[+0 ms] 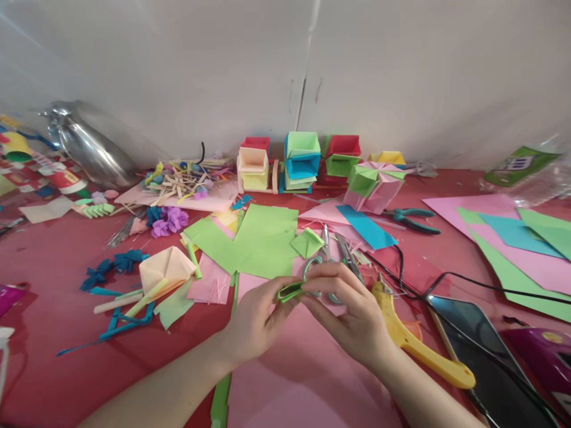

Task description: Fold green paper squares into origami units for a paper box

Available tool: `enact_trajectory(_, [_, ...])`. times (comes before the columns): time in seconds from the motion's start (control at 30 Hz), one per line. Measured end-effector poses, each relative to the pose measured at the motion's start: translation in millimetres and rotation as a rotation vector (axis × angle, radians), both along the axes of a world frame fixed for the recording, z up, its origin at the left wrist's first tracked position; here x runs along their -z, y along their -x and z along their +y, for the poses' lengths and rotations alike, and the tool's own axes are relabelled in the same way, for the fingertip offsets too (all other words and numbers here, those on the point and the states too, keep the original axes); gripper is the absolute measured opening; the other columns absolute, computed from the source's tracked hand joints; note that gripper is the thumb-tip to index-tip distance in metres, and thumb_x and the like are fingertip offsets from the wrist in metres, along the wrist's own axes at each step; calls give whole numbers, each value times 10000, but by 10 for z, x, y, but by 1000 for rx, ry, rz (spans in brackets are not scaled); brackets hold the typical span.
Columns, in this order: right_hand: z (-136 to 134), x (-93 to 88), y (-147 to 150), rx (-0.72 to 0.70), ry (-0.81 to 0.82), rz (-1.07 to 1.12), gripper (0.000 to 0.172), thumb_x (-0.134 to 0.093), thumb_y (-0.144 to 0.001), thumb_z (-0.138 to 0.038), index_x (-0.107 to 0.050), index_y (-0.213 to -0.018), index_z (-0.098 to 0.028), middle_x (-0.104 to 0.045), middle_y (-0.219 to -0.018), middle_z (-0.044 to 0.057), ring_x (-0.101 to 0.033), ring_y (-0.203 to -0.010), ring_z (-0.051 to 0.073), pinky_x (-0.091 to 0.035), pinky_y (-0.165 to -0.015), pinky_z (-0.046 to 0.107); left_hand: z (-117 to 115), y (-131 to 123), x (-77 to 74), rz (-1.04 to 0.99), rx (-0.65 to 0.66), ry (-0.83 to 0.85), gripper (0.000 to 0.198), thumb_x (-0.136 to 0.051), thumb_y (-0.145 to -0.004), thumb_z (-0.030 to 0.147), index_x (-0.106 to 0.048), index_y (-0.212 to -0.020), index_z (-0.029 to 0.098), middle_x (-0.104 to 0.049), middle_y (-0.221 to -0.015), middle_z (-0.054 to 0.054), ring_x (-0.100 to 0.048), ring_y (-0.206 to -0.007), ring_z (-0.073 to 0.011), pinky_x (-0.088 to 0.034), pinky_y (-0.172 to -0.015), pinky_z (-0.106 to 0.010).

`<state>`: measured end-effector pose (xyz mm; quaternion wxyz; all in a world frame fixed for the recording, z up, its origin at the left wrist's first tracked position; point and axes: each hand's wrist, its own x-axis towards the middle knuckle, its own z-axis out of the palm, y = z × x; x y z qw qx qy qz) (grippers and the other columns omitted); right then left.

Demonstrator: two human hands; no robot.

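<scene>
Between my two hands is a small folded piece of green paper (291, 290), with a narrow opening facing me. My left hand (263, 312) pinches its left end between thumb and fingers. At its right end, my right hand (345, 309) grips the paper with thumb and fingertips. Pink paper (303, 380) lies below my hands. Just beyond them are scissors (325, 252), partly hidden by my right fingers, a small folded green paper square (307, 242) and large green paper sheets (266, 238).
A yellow glue gun (414, 342) and a phone (486, 356) lie at the right, crossed by a black cable (491, 278). Folded paper boxes (302, 160) stand along the wall. Pliers (414, 220) lie back right; a metal jug (91, 145) leans at back left.
</scene>
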<state>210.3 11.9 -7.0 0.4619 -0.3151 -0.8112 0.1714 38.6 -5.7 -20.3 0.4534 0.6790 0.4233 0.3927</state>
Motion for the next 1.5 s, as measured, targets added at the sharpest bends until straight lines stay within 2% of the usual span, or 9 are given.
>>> enact_trajectory(0.13, [9,-22,-12,-54,22,-74,152,-601,-813,-159,-583,-943,-235,-534,-965,56,-562,-906,171,-500,-753,310,1,15,2,65,17,-47,268,-465,-880,215,-577,-1124,214,-650,-1038,-82,-601,-879,-216,-432,-772,-300])
enact_trajectory(0.23, [15,-47,-22,-91,78,-102,89,-582,-825,-160,-587,-897,-212,-526,-980,67,-549,-926,178,-481,-784,325,-3,14,-10,88,32,-19,213,-476,-869,216,-606,-1036,189,-646,-915,-64,-579,-788,-197,-419,-702,-284])
enact_trajectory(0.37, [8,-67,-29,-144,212,-56,106,-500,-866,-146,-555,-792,-198,-512,-950,60,-542,-888,161,-475,-763,305,1,14,-40,-117,189,223,153,-571,-824,305,-624,-839,162,-570,-715,-7,-504,-648,-135,-368,-580,-227])
enact_trajectory(0.5, [-21,-64,-22,-186,314,-12,137,-443,-892,-156,-515,-784,-199,-481,-936,57,-528,-862,147,-477,-708,276,6,5,-49,-273,332,392,259,-568,-825,397,-594,-903,152,-572,-791,-26,-521,-719,-141,-389,-627,-233])
enact_trajectory(0.7, [-46,-10,45,-81,303,-44,120,-425,-897,-151,-496,-813,-197,-460,-992,64,-502,-941,154,-430,-811,303,-34,-60,21,-289,290,407,380,-358,-911,483,-526,-877,144,-563,-706,-21,-563,-692,-138,-441,-696,-287])
enact_trajectory(0.83, [-51,24,84,-22,315,-23,124,-399,-909,-159,-491,-835,-195,-450,-1004,67,-489,-977,157,-413,-837,306,-54,-79,28,-267,313,371,362,-468,-860,499,-527,-864,142,-570,-711,-25,-570,-670,-141,-456,-651,-273])
enact_trajectory(1.03, [-52,-29,37,-139,391,-27,57,-480,-884,-186,-531,-873,-210,-458,-1032,48,-474,-1034,153,-386,-898,294,-52,-84,10,-203,323,339,281,-407,-912,411,-517,-873,156,-547,-736,-14,-562,-704,-135,-469,-702,-290])
enact_trajectory(1.23, [-42,-63,25,-135,453,-14,109,-492,-872,-184,-545,-778,-198,-470,-982,48,-494,-962,155,-412,-837,303,-51,-89,35,-252,284,414,284,-509,-866,416,-554,-894,137,-629,-791,-54,-621,-747,-162,-488,-685,-277])
enact_trajectory(1.5, [-68,-80,49,-105,450,25,115,-494,-860,-181,-522,-751,-203,-472,-920,42,-513,-848,155,-435,-773,326,-86,-119,-12,-266,306,352,389,-367,-921,436,-589,-936,117,-663,-777,-77,-621,-661,-143,-495,-658,-268])
